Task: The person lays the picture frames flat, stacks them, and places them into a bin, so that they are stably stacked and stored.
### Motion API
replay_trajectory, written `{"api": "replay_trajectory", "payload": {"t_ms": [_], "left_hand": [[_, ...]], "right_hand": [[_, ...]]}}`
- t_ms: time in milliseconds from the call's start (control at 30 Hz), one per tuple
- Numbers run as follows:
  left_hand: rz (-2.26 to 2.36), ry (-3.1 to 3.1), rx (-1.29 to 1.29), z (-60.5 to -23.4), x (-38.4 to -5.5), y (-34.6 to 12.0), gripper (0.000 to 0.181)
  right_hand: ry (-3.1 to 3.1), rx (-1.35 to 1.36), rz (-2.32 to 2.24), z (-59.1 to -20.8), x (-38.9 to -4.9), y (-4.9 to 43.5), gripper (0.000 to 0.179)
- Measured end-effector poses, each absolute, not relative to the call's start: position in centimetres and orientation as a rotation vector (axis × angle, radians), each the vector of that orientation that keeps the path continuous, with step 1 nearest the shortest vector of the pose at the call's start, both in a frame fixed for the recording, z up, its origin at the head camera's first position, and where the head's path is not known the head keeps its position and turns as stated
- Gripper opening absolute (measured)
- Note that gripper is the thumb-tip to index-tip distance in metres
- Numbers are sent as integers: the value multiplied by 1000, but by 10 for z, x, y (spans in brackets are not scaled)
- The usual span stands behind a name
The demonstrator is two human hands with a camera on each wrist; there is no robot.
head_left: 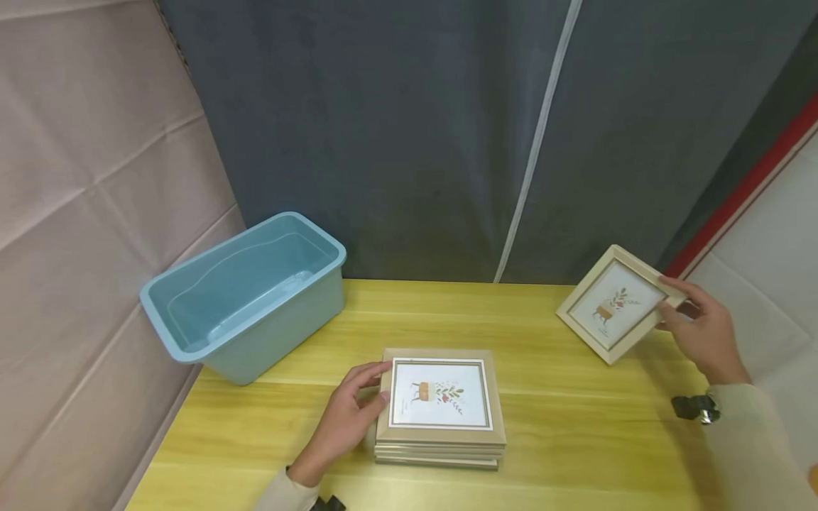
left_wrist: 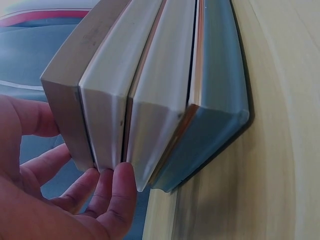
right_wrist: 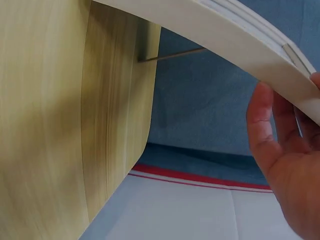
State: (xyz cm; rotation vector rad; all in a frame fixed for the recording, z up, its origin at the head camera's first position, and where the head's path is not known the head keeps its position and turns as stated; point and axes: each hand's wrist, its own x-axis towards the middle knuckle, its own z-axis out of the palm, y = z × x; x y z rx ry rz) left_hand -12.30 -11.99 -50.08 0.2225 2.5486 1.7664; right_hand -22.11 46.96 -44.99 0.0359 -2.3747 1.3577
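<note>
Pinching a tilted picture frame (head_left: 618,306) by its edge, the right hand (head_left: 703,332) is at the wood-grained table (head_left: 575,440)'s right; the left hand (head_left: 345,411), fingers loosely bent, touches a stack of frames (head_left: 441,397). Left stands a smooth, round-cornered blue tub (head_left: 281,339), inner floor showing.

2 hands (head_left: 348,410) (head_left: 706,337), 1 held pic frame (head_left: 616,305), 4 more in 1 stack (head_left: 441,394), 1 bl. bin (head_left: 290,326), 1 tbl (head_left: 575,426)
</note>
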Motion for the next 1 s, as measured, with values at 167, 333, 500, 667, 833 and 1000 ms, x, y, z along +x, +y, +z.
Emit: {"api": "replay_trajectory", "payload": {"t_ms": [167, 333, 500, 667, 833, 1000], "left_hand": [[1773, 2536, 235, -501, -123, -121, 48], [1766, 2533, 238, -500, -123, -121, 47], [1748, 2535, 227, -498, -124, -122, 47], [1747, 2522, 211, -496, -125, -123, 47], [1738, 2521, 178, -493, -125, -125, 48], [1742, 2530, 143, -487, -126, -126, 48]], "right_hand": [[-2289, 25, 1446, -448, -219, 462, 48], [-2114, 69, 1670, -445, -214, 450, 47], [-2051, 104, 1736, -439, -209, 435, 47], [-2098, 95, 1672, -430, -202, 418, 48], [-2033, 159, 1746, -418, -194, 399, 49], [-1991, 269, 1768, -404, -186, 375, 48]]}}
